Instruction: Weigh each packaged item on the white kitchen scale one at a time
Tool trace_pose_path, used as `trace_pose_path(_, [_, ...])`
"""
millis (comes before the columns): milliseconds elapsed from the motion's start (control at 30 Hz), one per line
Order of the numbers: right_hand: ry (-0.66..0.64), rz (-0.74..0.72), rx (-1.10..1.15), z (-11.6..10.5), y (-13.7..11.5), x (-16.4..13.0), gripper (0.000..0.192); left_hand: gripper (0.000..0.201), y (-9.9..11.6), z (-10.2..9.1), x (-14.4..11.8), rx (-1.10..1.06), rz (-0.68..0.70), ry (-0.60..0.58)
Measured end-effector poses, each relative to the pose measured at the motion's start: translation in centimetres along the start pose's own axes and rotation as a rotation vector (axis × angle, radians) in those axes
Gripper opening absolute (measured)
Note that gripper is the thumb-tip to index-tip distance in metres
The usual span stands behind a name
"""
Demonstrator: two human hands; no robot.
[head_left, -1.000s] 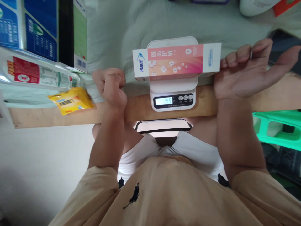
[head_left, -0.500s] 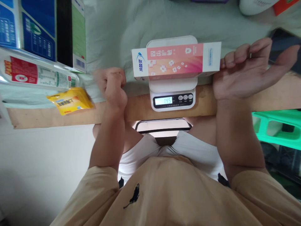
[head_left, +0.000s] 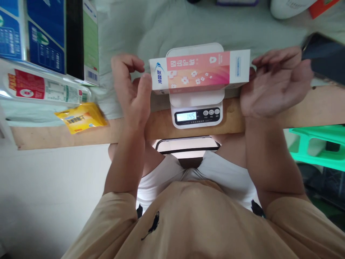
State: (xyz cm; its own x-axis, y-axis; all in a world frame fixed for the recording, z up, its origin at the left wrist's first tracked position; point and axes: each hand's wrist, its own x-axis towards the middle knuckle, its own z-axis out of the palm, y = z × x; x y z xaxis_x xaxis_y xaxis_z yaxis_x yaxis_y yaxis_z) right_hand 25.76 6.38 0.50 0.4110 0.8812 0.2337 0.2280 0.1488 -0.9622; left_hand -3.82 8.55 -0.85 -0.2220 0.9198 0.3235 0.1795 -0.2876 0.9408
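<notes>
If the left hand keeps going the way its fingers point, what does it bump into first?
Most likely the pink and white box lying across the scale. The left hand is open, its fingers curling toward the box's near end, almost touching it. Depth is hard to judge from above.

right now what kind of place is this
Probably a home spot used for weighing packaged goods, not a shop counter. A small digital scale sits on a wooden board over rumpled pale green bedding, with a pink carton on it and cartons beside it.
</notes>
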Motion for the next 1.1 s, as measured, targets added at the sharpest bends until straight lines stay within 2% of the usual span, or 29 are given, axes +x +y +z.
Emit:
trace_pose_path(100, [-0.089,-0.105,-0.015,-0.1,1.3,-0.3,0.036,0.063,-0.1,-0.3,-0.2,0.016,0.135,-0.363])
trace_pose_path(167, [-0.17,-0.163,-0.095,-0.2,1.9,-0.5,0.047,0.082,-0.4,-0.4,-0.3,0.038,0.135,-0.475])
trace_pose_path(200, [-0.204,-0.195,-0.147,-0.2,2.0,-0.5,0.053,0.089,-0.5,-0.5,-0.2,0.049,0.112,-0.496])
trace_pose_path(300, [-0.298,-0.265,-0.213,-0.4,2.1,-0.6,0.057,0.095,-1.1,-0.5,0.2,0.038,0.011,-0.474])
trace_pose_path(367, [-0.341,-0.267,-0.166,-0.6,1.8,-0.7,0.053,0.093,-1.5,-0.5,0.4,0.015,-0.041,-0.439])
trace_pose_path(433, [-0.362,-0.251,-0.191,-0.7,1.4,-0.9,0.059,0.092,-1.8,-0.4,0.4,-0.002,-0.049,-0.438])
trace_pose_path(533, [-0.358,-0.22,-0.412,-0.9,0.8,-1.5,0.078,0.093,-1.8,-0.3,0.1,-0.002,-0.035,-0.465])
trace_pose_path(600, [-0.357,-0.227,-0.517,-1.0,0.4,-1.8,0.084,0.095,-1.4,-0.1,-0.1,0.014,-0.016,-0.475])
trace_pose_path(767, [-0.417,-0.274,-0.462,-0.9,-0.3,-2.0,0.067,0.098,-1.2,0.2,-0.2,0.057,0.046,-0.485])
trace_pose_path(967, [-0.362,-0.232,-0.457,-0.3,-0.3,-2.5,0.056,0.095,-2.2,0.0,-0.1,0.078,0.089,-0.448])
trace_pose_path(1100, [-0.231,-0.454,-0.502,-0.6,-1.5,-2.7,0.054,0.093,-1.5,0.0,-0.6,0.111,0.105,-0.447])
